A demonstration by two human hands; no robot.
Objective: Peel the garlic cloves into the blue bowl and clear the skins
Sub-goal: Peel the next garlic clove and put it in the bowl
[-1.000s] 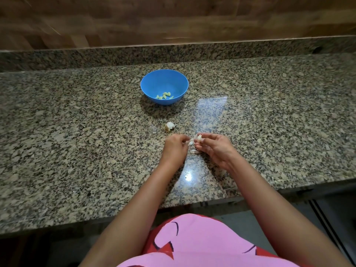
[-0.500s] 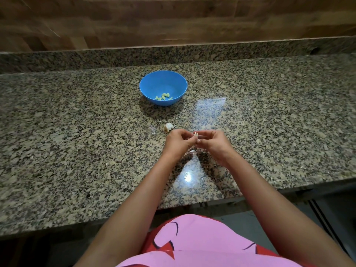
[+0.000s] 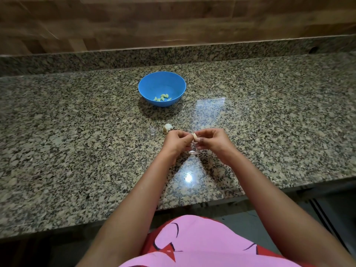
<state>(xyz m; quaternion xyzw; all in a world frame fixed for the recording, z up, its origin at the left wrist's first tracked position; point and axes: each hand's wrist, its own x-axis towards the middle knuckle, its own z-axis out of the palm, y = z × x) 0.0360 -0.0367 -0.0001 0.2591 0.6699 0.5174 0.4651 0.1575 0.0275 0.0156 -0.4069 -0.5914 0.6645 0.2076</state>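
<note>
The left hand (image 3: 177, 140) and the right hand (image 3: 213, 139) meet just above the table (image 3: 77, 132), near its front edge. Both hands have curled fingers (image 3: 201, 140), and they pinch one small garlic clove (image 3: 195, 136) between them. The clove looks pale, with bits of thin skin on it. Under the hands, some loose skins (image 3: 192, 152) lie on the table. Just to the left of the left hand sits a bigger piece of garlic (image 3: 168, 127), with its skin on. Farther back stands the blue bowl (image 3: 151, 83), well apart from the hands. A few peeled cloves (image 3: 162, 97) lie in the bottom of it. Behind the table is a brown wooden wall (image 3: 173, 20). At the bottom a pink shirt (image 3: 202, 243) shows
</note>
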